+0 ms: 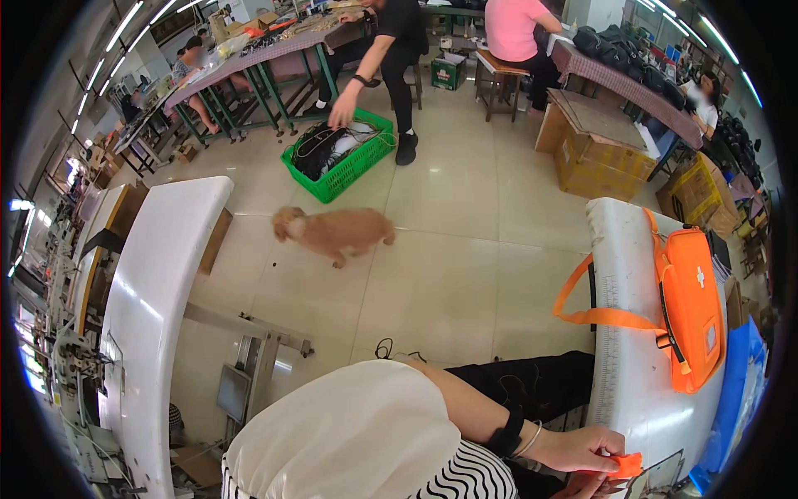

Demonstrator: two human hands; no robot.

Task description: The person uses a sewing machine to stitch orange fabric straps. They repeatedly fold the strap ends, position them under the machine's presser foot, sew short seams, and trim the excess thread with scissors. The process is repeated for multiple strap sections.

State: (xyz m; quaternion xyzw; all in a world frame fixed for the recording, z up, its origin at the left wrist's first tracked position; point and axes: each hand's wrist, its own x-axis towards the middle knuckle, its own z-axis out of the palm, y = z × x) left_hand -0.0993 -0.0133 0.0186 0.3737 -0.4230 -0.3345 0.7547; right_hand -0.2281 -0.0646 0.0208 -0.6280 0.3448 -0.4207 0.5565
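At the lower right, my left hand (589, 448), with a black band and bangle at the wrist, pinches a small orange fabric piece (623, 466). My right hand (582, 486) is just below it, partly cut off, its fingers closed against the same piece. Both are at the near end of a white machine table (609, 374) with a metal plate beside them. Farther along that table lies an orange bag (690, 312) with a zipper, a white cross and a strap (573, 308) looped over the edge.
A light-brown dog (337, 233) stands on the tiled floor. A person (374, 58) reaches into a green basket (341, 187) of cords and dark items. Another white machine table (145, 299) stands left. Cardboard boxes (598, 166) and other seated workers are at the back.
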